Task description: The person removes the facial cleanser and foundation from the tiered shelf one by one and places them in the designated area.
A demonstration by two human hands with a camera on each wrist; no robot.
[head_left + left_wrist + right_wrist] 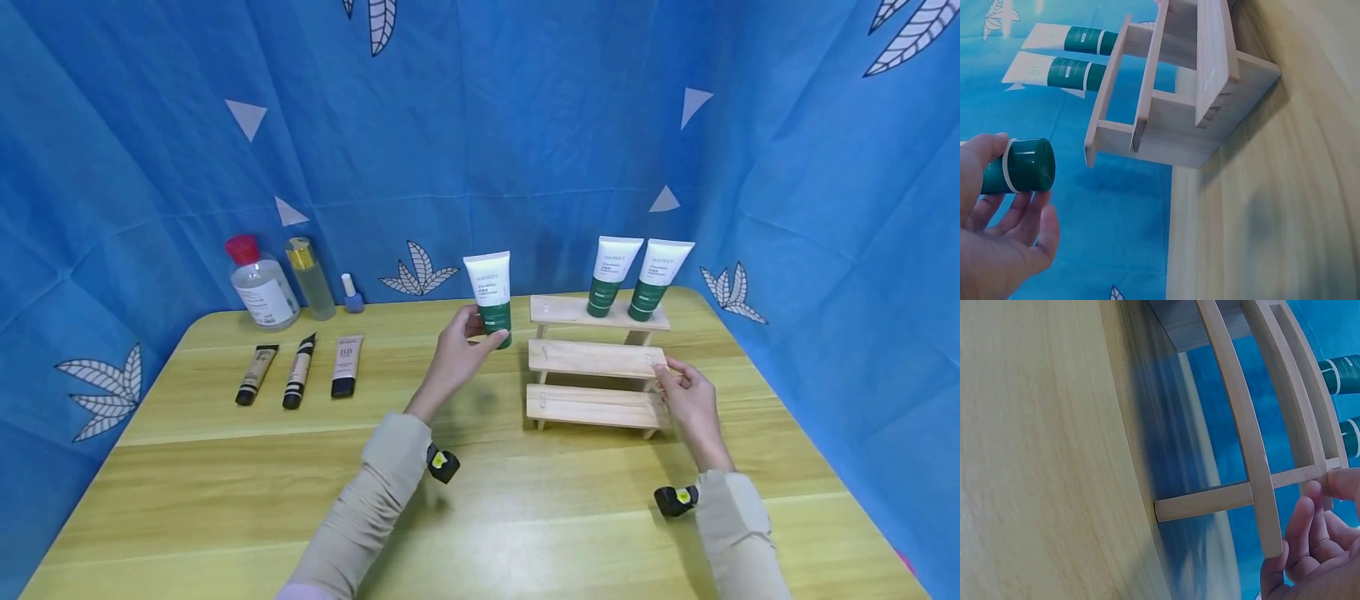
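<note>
My left hand (459,354) grips a white tube with a green cap (491,296), cap down, just left of a three-step wooden rack (592,360). In the left wrist view the green cap (1025,165) sits between my thumb and fingers (1038,228), with the rack (1175,94) beyond. My right hand (686,392) holds the right end of the rack's middle step; the right wrist view shows its fingers (1300,540) curled by the slats (1244,434). Two matching tubes (637,277) stand on the top step.
At the table's (480,500) back left stand a red-capped clear bottle (258,285), a gold-capped bottle (309,277) and a small blue bottle (350,293). Three small tubes (300,371) lie flat in a row in front of them. Blue cloth surrounds the table.
</note>
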